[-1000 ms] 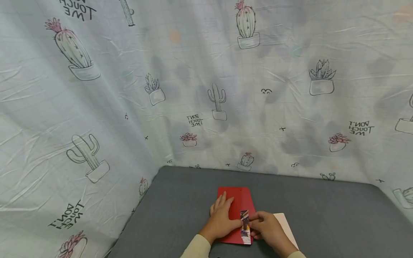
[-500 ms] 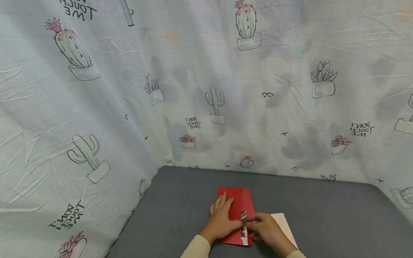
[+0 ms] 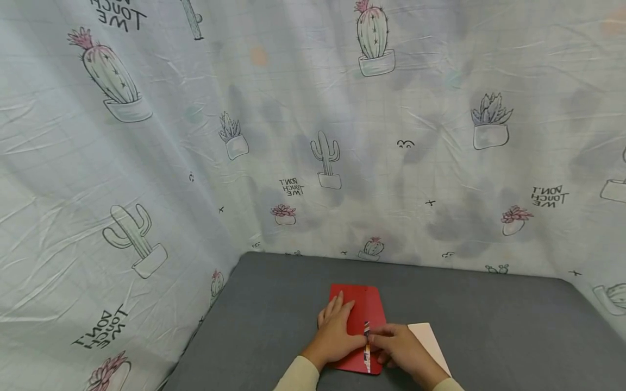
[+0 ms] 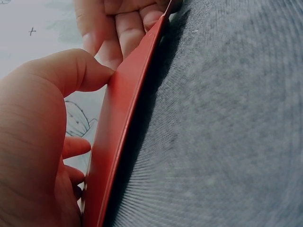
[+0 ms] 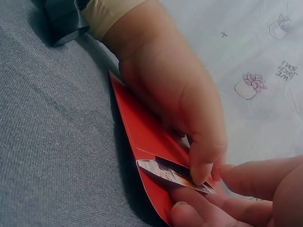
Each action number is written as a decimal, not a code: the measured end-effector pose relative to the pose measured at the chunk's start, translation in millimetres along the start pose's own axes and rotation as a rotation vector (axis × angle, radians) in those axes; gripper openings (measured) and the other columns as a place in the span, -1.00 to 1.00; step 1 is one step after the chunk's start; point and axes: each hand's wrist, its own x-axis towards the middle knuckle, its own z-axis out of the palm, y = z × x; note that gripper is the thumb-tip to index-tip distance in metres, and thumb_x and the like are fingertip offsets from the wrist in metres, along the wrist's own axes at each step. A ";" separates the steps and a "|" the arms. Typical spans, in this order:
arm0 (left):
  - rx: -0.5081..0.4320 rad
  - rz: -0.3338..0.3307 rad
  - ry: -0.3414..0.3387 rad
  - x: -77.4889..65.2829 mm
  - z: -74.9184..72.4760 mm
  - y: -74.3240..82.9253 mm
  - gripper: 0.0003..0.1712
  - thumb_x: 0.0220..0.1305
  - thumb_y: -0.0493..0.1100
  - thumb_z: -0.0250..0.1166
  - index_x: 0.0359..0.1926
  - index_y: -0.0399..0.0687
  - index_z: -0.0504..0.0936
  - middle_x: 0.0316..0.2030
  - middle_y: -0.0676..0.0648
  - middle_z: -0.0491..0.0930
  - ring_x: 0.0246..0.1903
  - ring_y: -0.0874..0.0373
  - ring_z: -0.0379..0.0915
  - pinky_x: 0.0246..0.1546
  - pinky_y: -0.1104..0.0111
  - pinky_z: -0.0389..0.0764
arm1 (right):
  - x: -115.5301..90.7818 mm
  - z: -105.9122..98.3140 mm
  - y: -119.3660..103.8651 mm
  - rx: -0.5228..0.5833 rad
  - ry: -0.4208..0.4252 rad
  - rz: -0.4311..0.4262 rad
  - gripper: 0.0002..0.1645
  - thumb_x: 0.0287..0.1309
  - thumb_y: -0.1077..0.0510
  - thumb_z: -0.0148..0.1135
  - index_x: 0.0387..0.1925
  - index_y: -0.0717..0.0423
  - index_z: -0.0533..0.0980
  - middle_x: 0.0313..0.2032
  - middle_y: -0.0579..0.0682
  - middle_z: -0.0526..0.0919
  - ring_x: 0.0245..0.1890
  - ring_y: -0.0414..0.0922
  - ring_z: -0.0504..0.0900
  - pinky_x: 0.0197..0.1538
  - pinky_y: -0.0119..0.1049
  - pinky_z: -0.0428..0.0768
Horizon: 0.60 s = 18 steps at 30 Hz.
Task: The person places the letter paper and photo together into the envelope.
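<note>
A red envelope (image 3: 363, 304) lies on the grey table. A narrow strip of a printed picture card (image 3: 367, 363) shows along its opening, with the rest hidden inside. My left hand (image 3: 335, 331) rests on the envelope with its fingers spread, its thumb pressing at the edge of the opening. From the right side, my right hand (image 3: 406, 350) pinches the card's exposed edge between thumb and fingers. In the right wrist view, the card (image 5: 163, 172) emerges from beneath the envelope's front, in dark, white and orange print, close to both hands' fingertips.
A cream sheet of paper (image 3: 431, 342) lies on the table to the right, partly under my right hand. The grey cloth-covered table (image 3: 274, 304) meets a pale curtain (image 3: 313, 108) with cactus drawings behind and to the left.
The picture card has slid left into the envelope, and its visible strip has narrowed. My right hand has moved slightly left with it; my left hand stays in place.
</note>
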 end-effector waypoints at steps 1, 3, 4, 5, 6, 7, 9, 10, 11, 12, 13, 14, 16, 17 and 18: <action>0.002 -0.001 -0.002 0.1 0.0 0.1 0.11 0.11 0.24 0.48 0.61 -0.13 0.41 0.70 -0.23 0.02 0.65 -0.23 -0.14 0.49 -0.33 -0.11 | 0.4 0.1 0.2 -0.003 -0.004 -0.003 -0.61 0.47 0.11 0.32 0.09 0.36 0.71 -0.29 0.01 0.79 -0.46 -0.08 0.68 -0.39 -0.16 0.57; 0.008 -0.004 -0.004 0.4 -0.1 0.2 0.10 0.11 0.24 0.48 0.61 -0.13 0.40 0.70 -0.23 0.02 0.65 -0.23 -0.14 0.49 -0.33 -0.11 | 1.2 0.4 1.1 -0.005 -0.011 -0.004 -0.57 0.46 0.10 0.32 0.14 0.37 0.70 -0.29 0.01 0.80 -0.47 -0.09 0.67 -0.40 -0.17 0.54; 0.010 -0.005 -0.005 0.6 -0.1 0.3 0.10 0.12 0.23 0.48 0.61 -0.13 0.40 0.70 -0.24 0.02 0.65 -0.23 -0.14 0.49 -0.33 -0.11 | 1.6 0.6 1.4 -0.005 -0.014 -0.005 -0.56 0.46 0.10 0.32 0.15 0.37 0.70 -0.29 0.01 0.80 -0.47 -0.09 0.66 -0.40 -0.18 0.53; 0.012 -0.005 -0.006 0.8 0.0 0.3 0.10 0.12 0.22 0.48 0.62 -0.13 0.40 0.70 -0.24 0.02 0.65 -0.23 -0.14 0.49 -0.33 -0.11 | 2.3 0.7 2.0 -0.008 -0.018 -0.007 -0.54 0.46 0.09 0.32 0.17 0.37 0.69 -0.28 0.01 0.80 -0.48 -0.10 0.66 -0.40 -0.19 0.53; 0.014 -0.005 -0.007 0.9 0.1 0.3 0.10 0.12 0.21 0.47 0.62 -0.14 0.40 0.70 -0.24 0.02 0.65 -0.23 -0.14 0.49 -0.33 -0.11 | 2.8 0.8 2.5 -0.006 -0.021 -0.006 -0.53 0.47 0.09 0.32 0.19 0.37 0.69 -0.29 0.01 0.80 -0.48 -0.10 0.65 -0.40 -0.19 0.53; 0.014 -0.006 -0.008 0.9 0.1 0.4 0.10 0.12 0.21 0.47 0.62 -0.13 0.39 0.70 -0.24 0.02 0.65 -0.23 -0.14 0.49 -0.33 -0.11 | 3.4 1.1 3.0 -0.002 -0.022 -0.004 -0.53 0.47 0.08 0.33 0.19 0.37 0.69 -0.29 0.00 0.80 -0.49 -0.11 0.64 -0.40 -0.20 0.53; 0.013 -0.004 -0.006 1.0 0.4 0.6 0.09 0.12 0.20 0.47 0.62 -0.13 0.39 0.70 -0.24 0.02 0.65 -0.23 -0.15 0.49 -0.33 -0.11 | 4.6 1.4 4.1 0.004 -0.027 -0.002 -0.54 0.48 0.07 0.32 0.17 0.36 0.70 -0.30 0.00 0.79 -0.51 -0.12 0.62 -0.41 -0.21 0.53; 0.012 -0.004 -0.007 0.8 0.6 0.5 0.09 0.12 0.20 0.46 0.62 -0.13 0.39 0.70 -0.24 0.01 0.65 -0.23 -0.15 0.49 -0.33 -0.11 | 5.2 1.4 4.6 0.008 -0.035 -0.004 -0.55 0.50 0.07 0.31 0.16 0.36 0.70 -0.31 0.00 0.79 -0.52 -0.12 0.61 -0.41 -0.22 0.54; 0.010 -0.003 -0.006 0.7 0.7 0.5 0.09 0.12 0.20 0.46 0.62 -0.13 0.39 0.70 -0.24 0.01 0.65 -0.23 -0.15 0.49 -0.33 -0.12 | 5.5 1.3 5.0 0.014 -0.043 -0.006 -0.56 0.51 0.07 0.30 0.16 0.36 0.69 -0.31 0.01 0.79 -0.53 -0.13 0.60 -0.41 -0.23 0.53; 0.008 -0.001 -0.005 0.5 0.7 0.5 0.09 0.13 0.20 0.46 0.62 -0.13 0.39 0.70 -0.24 0.01 0.65 -0.23 -0.15 0.49 -0.33 -0.12 | 5.6 1.2 5.2 0.022 -0.051 -0.008 -0.56 0.52 0.07 0.29 0.16 0.36 0.69 -0.31 0.01 0.79 -0.54 -0.13 0.59 -0.42 -0.24 0.53; 0.006 0.000 -0.005 0.3 0.8 0.4 0.09 0.13 0.20 0.46 0.62 -0.14 0.39 0.70 -0.24 0.01 0.65 -0.23 -0.15 0.49 -0.33 -0.12 | 5.8 1.2 5.5 0.027 -0.060 -0.009 -0.56 0.53 0.07 0.28 0.16 0.36 0.69 -0.30 0.01 0.79 -0.54 -0.14 0.58 -0.42 -0.24 0.53; 0.005 0.002 -0.004 0.2 1.0 0.3 0.08 0.14 0.20 0.46 0.62 -0.14 0.39 0.70 -0.25 0.01 0.65 -0.23 -0.15 0.49 -0.33 -0.12 | 5.8 0.9 5.6 0.031 -0.069 -0.012 -0.57 0.54 0.07 0.27 0.16 0.36 0.68 -0.30 0.01 0.79 -0.55 -0.14 0.57 -0.42 -0.25 0.53; 0.004 0.005 -0.004 -0.1 0.9 0.3 0.08 0.14 0.20 0.46 0.62 -0.14 0.39 0.70 -0.25 0.01 0.65 -0.23 -0.15 0.49 -0.33 -0.12 | 5.6 0.4 5.3 0.036 -0.086 -0.015 -0.57 0.55 0.08 0.25 0.15 0.37 0.68 -0.30 0.02 0.78 -0.55 -0.14 0.56 -0.42 -0.26 0.53; 0.002 0.006 -0.003 -0.1 0.7 0.4 0.08 0.14 0.21 0.47 0.62 -0.14 0.39 0.70 -0.25 0.01 0.65 -0.23 -0.15 0.49 -0.34 -0.12 | 5.5 0.1 4.9 0.035 -0.091 -0.012 -0.58 0.56 0.07 0.25 0.15 0.36 0.68 -0.30 0.02 0.78 -0.55 -0.14 0.56 -0.42 -0.26 0.54; 0.003 0.006 -0.002 -0.1 0.7 0.4 0.08 0.14 0.21 0.47 0.62 -0.14 0.39 0.70 -0.25 0.01 0.65 -0.23 -0.15 0.49 -0.34 -0.12 | 5.5 -0.1 4.6 0.034 -0.094 -0.008 -0.57 0.56 0.07 0.25 0.15 0.35 0.68 -0.29 0.01 0.78 -0.54 -0.14 0.57 -0.41 -0.26 0.55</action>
